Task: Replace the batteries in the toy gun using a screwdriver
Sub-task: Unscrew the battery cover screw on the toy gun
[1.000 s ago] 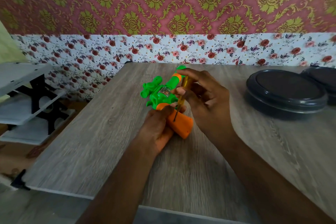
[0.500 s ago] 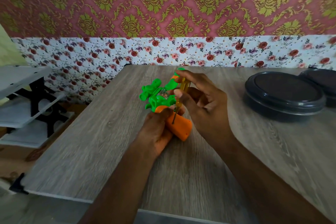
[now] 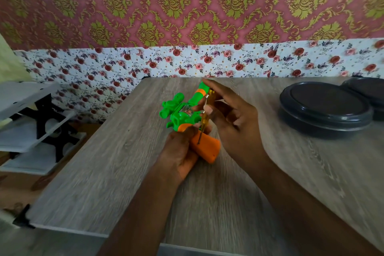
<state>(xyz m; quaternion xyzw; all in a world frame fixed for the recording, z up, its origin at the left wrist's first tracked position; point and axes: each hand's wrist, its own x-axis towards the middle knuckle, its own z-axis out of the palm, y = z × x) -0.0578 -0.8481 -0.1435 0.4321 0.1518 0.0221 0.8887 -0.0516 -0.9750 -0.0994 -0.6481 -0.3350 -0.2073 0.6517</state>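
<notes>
A green toy gun [image 3: 180, 113] with an orange grip [image 3: 207, 149] lies over the wooden table [image 3: 116, 164], barrel pointing away. My left hand [image 3: 179, 151] grips it from below at the grip. My right hand [image 3: 230, 118] pinches a small screwdriver [image 3: 204, 113] with a clear yellow handle between thumb and fingertips. The thin metal tip stands on the orange grip, near my left thumb. No batteries are visible.
Two dark round lidded containers [image 3: 324, 108] [image 3: 367, 89] sit at the table's right back. A white shelf unit with black brackets [image 3: 35, 124] stands left of the table. The floral wall runs directly behind the table's far edge.
My right fingers have shifted along the screwdriver handle and opened out slightly. The gun and my left hand stay in about the same place; the tip remains on the orange grip.
</notes>
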